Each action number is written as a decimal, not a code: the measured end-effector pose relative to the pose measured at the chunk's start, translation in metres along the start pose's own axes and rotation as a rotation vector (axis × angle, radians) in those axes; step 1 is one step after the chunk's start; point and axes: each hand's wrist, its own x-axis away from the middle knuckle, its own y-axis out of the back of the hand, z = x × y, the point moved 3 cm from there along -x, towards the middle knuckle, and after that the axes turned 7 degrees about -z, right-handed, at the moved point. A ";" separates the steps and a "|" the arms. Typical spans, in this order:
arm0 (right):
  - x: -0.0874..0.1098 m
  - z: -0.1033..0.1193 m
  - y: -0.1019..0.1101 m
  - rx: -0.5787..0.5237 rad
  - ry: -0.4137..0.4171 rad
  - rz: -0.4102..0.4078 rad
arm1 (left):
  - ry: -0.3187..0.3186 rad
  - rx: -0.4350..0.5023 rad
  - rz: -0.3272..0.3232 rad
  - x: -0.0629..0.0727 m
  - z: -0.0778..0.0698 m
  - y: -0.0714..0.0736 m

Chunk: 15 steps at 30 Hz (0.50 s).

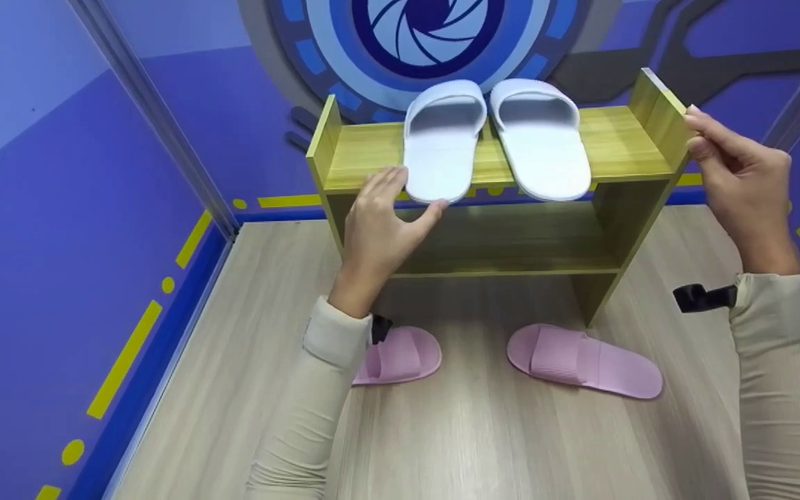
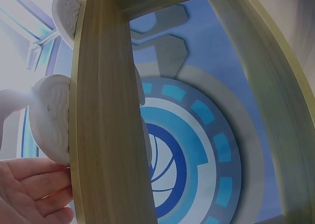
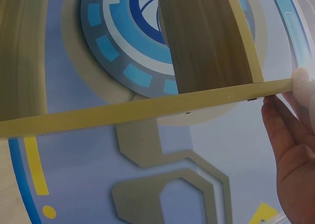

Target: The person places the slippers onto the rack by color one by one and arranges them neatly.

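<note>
A pair of white slippers lies on the top shelf of a wooden shoe rack (image 1: 504,239), toes to the wall. My left hand (image 1: 382,222) holds the left white slipper (image 1: 442,163) at its heel end, fingers along its left side and thumb at the heel edge. In the left wrist view, that slipper's sole (image 2: 51,118) sits between thumb and fingers. The right white slipper (image 1: 546,149) rests beside it, untouched. My right hand (image 1: 747,180) pinches the upper front edge of the rack's right side panel (image 3: 236,92).
Two pink slippers lie on the wooden floor before the rack: the left one (image 1: 403,354) partly behind my left forearm, the right one (image 1: 601,364) turned sideways. A blue-purple patterned wall (image 1: 185,104) stands behind the rack and to its left.
</note>
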 end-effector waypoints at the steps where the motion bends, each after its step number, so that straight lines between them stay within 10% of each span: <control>1: 0.000 0.000 0.000 0.008 0.000 -0.001 | 0.000 0.003 -0.005 0.000 0.000 0.000; 15: 0.000 0.001 -0.001 0.010 -0.011 -0.003 | 0.015 0.004 -0.057 0.002 -0.008 -0.008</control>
